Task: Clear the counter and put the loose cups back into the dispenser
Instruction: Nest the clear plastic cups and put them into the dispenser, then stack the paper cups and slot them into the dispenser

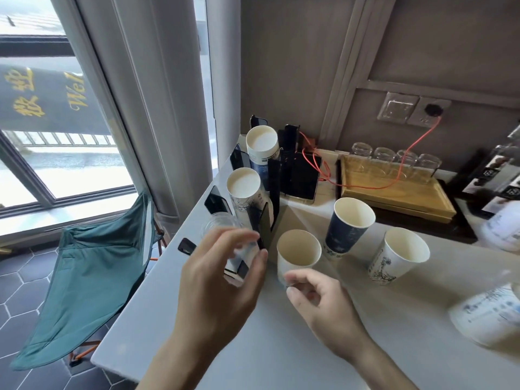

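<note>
You are partway through restocking, by the look of it: the counter [309,347] is a pale grey slab, and at its left end the black dispenser [270,192] stands with three slots in a row, the far two already showing white cup stacks with their mouths up. Your left hand [222,288] hovers at the nearest slot with its fingers spread and loosely bent around a clear plastic cup [222,223] that sits there, blurred, so you cannot tell from this view whether the fingers truly grip it or merely surround it. Three loose paper cups stand upright and apart from one another on the counter: a dark blue cup [346,229] farthest back, a white printed cup [396,257] to its right, and a plain white cup [297,254] just beside the dispenser. Your right hand [315,296] is at that nearest cup's lower wall, thumb and forefinger curled as if pinching it, though the contact is partly hidden. The next move probably calls for a firm but light pinch, since thin paper walls crush easily, then a lift into a matching slot.
</note>
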